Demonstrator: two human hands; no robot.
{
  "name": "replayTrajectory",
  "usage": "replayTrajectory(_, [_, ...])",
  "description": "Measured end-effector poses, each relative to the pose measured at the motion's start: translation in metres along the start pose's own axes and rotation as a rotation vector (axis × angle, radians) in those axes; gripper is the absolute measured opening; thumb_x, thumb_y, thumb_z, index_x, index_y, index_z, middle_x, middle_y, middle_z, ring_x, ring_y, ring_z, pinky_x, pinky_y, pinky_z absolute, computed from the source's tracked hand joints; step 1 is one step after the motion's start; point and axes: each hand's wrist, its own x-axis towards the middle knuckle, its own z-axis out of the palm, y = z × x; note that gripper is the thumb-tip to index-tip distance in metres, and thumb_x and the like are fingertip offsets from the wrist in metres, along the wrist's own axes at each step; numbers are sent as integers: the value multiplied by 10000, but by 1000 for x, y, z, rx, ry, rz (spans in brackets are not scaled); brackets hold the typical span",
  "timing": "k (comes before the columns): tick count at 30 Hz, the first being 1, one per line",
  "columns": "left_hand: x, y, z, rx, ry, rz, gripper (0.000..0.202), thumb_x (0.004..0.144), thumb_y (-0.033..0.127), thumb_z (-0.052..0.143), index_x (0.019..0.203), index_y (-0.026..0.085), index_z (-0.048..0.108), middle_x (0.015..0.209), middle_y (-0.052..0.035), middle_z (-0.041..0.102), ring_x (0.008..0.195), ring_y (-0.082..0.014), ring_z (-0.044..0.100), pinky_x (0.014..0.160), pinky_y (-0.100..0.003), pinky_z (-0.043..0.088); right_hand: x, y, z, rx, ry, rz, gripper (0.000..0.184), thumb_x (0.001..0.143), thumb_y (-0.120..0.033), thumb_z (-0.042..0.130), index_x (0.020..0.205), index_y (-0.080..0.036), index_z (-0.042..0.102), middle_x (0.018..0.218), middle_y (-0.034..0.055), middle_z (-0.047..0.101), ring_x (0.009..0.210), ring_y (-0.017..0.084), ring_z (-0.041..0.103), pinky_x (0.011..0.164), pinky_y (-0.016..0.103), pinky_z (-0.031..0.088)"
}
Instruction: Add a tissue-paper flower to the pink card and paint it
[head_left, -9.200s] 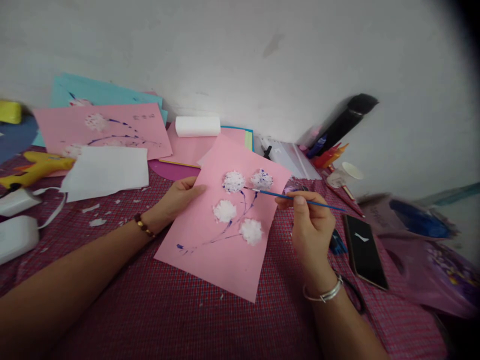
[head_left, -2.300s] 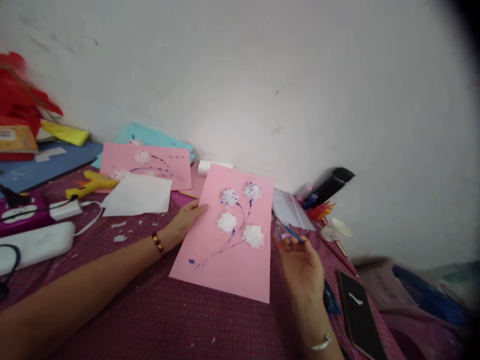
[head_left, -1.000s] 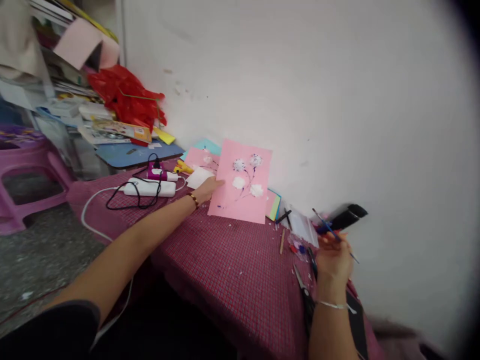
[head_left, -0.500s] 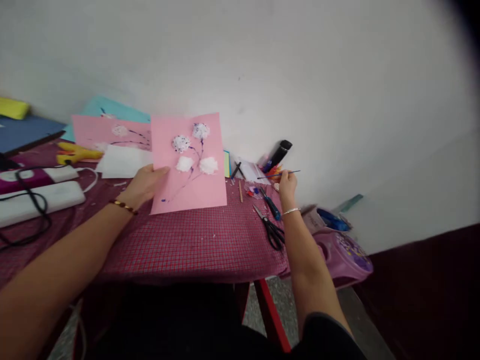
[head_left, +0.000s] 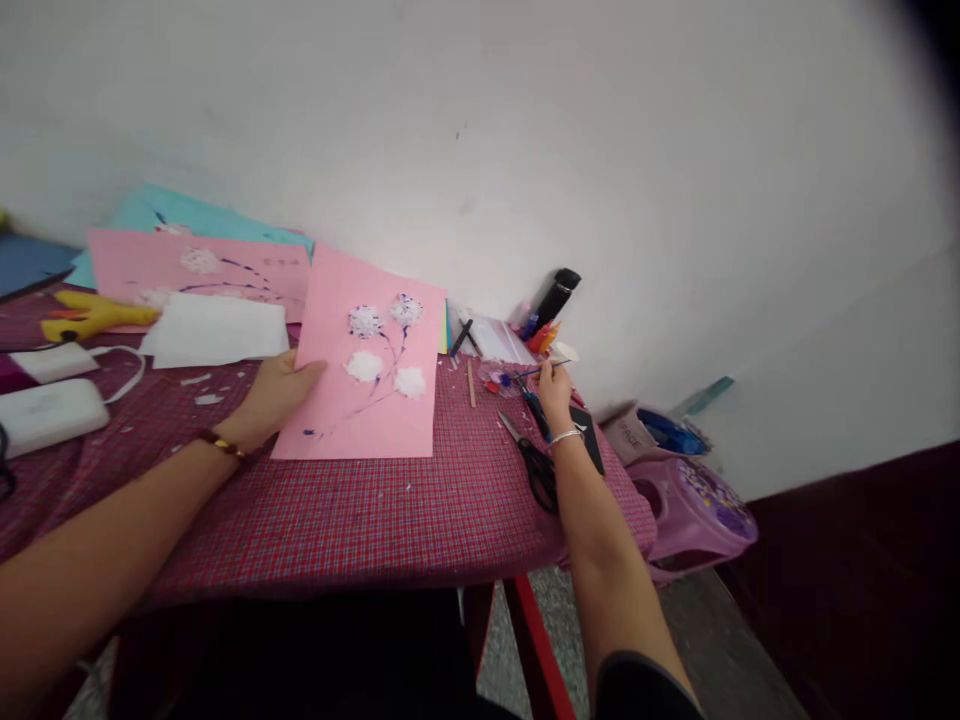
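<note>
My left hand [head_left: 281, 395] grips the left edge of a pink sheet of paper [head_left: 375, 425], thumb on its front. On the sheet are white flower heads, the upper two speckled with dark purple, and thin purple stems. At the right of the table my right hand [head_left: 556, 388] pinches a thin blue paintbrush [head_left: 534, 371]. The brush's tip is at a small palette [head_left: 501, 380] with red and blue paint; whether it touches the paint I cannot tell. Close to that hand lie black-handled scissors [head_left: 536, 468] and a utility knife [head_left: 534, 405].
Left of the sheet are white paper [head_left: 217, 330], a second pink flower sheet [head_left: 112, 262], a yellow glue gun [head_left: 97, 315] and a white power strip [head_left: 52, 415]. A black bottle [head_left: 556, 297] and paint tubes [head_left: 541, 338] stand by the wall. A pink stool [head_left: 694, 515] is beyond the table's right edge.
The brush has come down and left with my right hand, its tip now at the palette. The pink sheet has lowered and tilted slightly in my left hand. The view has shifted right.
</note>
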Motion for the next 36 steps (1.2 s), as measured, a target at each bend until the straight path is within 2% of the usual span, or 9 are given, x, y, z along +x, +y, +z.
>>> replayTrajectory(4, [0,-4,2,-116,-22,-11,366,693,316,652,996,116,701,743,-68,721,582,-189,626,481,-256,493,-6,-7,-2,143,-5,66,310,947,-363,605,1177,-155,609,1141,75,647,953,191,654,817,393,571])
replayTrajectory(8, [3,-7,3,-180,-4,14,342,664,262,617,954,100,699,701,-62,710,553,-185,620,474,-252,489,-9,-32,-9,357,56,83,257,948,-384,600,1020,-140,637,941,30,665,783,141,644,723,327,558])
replayTrajectory(12, [7,-9,2,-225,41,73,356,688,295,623,979,102,690,813,-80,733,617,-182,637,554,-274,524,-23,-83,2,623,129,57,322,955,-466,474,870,-179,594,674,-19,615,571,132,584,614,303,513])
replayTrajectory(17, [10,-14,-1,-233,75,146,401,723,386,647,1008,105,673,896,-103,739,694,-192,651,627,-295,538,-76,-159,39,826,70,-50,255,896,-448,505,885,-204,579,665,-17,634,604,157,608,654,328,513])
replayTrajectory(20, [8,-14,-4,-212,113,174,431,740,412,649,1040,102,666,929,-113,739,729,-200,652,645,-296,536,-108,-184,49,846,42,-116,251,902,-431,520,879,-194,600,691,-4,640,643,168,602,689,344,496])
replayTrajectory(24, [4,-12,-4,-183,162,200,409,761,400,642,1042,105,675,974,-116,736,774,-203,649,647,-274,518,-127,-187,50,814,-5,-164,223,897,-394,536,860,-195,630,728,7,638,691,175,598,705,340,480])
replayTrajectory(30, [0,-7,-4,-148,224,228,412,751,428,665,1008,107,695,966,-113,737,810,-220,646,662,-278,501,-120,-173,51,823,-11,-135,197,912,-354,505,872,-196,615,746,7,626,672,169,588,663,326,475])
replayTrajectory(36, [-5,-2,-3,-124,232,243,405,770,415,650,1022,100,682,1014,-130,733,827,-226,651,690,-295,509,-119,-171,55,858,-57,-108,197,903,-350,519,864,-192,629,719,10,638,662,168,593,665,327,476])
